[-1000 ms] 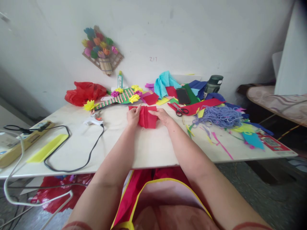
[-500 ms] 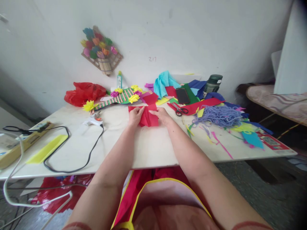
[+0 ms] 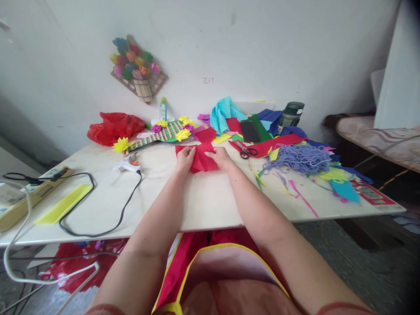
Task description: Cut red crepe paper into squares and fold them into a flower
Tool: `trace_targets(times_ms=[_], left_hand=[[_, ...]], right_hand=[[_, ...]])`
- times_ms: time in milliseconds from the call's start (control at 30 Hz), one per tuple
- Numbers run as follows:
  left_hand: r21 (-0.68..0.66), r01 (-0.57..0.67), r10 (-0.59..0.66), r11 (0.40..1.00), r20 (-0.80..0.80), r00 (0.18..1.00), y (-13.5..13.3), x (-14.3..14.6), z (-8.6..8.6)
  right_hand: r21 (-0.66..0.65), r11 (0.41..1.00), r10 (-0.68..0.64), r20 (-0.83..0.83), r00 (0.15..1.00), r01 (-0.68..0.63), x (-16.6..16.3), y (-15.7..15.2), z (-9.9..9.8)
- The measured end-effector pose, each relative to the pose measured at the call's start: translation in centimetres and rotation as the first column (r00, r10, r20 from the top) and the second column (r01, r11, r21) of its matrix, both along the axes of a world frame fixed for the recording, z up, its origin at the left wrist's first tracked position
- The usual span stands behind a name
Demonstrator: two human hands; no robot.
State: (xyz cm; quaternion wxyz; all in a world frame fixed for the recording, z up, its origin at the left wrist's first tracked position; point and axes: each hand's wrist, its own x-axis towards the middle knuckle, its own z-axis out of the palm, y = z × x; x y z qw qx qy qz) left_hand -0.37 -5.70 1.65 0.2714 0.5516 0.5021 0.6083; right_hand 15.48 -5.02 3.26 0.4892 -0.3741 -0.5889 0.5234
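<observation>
A creased sheet of red crepe paper (image 3: 203, 159) is stretched between my two hands over the middle of the white table (image 3: 210, 201). My left hand (image 3: 185, 159) is closed on its left side, thumb on top. On the right side my right hand (image 3: 220, 157) pinches the paper, with the thumb pointing inward. The fingers beneath the sheet are hidden. Just behind it lies another red paper piece (image 3: 206, 134). Black-handled scissors (image 3: 247, 152) rest to the right of my right hand.
A glue gun (image 3: 127, 165) with a black cord lies at left, near a power strip (image 3: 36, 192). A guitar-shaped craft with paper flowers (image 3: 164, 133) stands behind. At right are purple yarn (image 3: 300, 158), a phone (image 3: 250, 131) and a dark green bottle (image 3: 291, 114).
The red crepe paper has opened slightly wider and flatter between my hands. Its right part has shifted a little to the right. Both hands keep their hold.
</observation>
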Motion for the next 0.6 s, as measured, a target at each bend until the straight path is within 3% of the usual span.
trace_targets(times_ms=[233, 600], left_hand=[[-0.001, 0.015, -0.015, 1.000, 0.021, 1.000, 0.03, -0.01, -0.07], [0.003, 0.012, -0.013, 1.000, 0.126, 0.992, 0.26, -0.17, -0.25]], right_hand=[[0.037, 0.998, -0.044, 0.025, 0.999, 0.043, -0.19, 0.50, -0.54], [0.036, 0.999, 0.015, -0.045, 0.999, -0.014, -0.46, 0.42, -0.66]])
